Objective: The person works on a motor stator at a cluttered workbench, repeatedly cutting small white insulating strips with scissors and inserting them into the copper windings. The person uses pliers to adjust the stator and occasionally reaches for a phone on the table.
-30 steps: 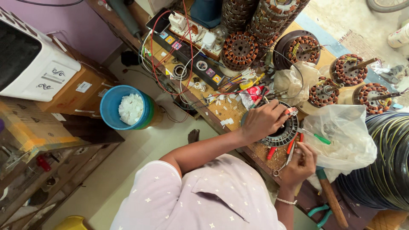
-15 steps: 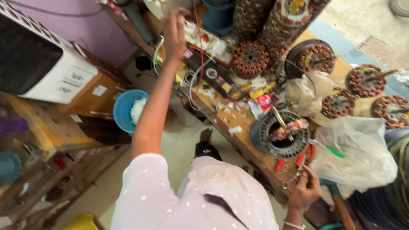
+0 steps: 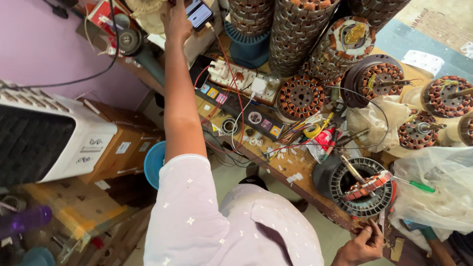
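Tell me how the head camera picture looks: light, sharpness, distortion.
Head view: soft even daylight, no hard shadows or glare; wide-angle bend, strongest at the edges. The motor stator and left hand at the phone are sharp; the right hand is cut by the bottom edge.

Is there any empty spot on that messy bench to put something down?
Hardly. One small bare patch of wood lies at the near edge, between the black meter box and the open motor. Coils, wires and bags crowd everywhere else.
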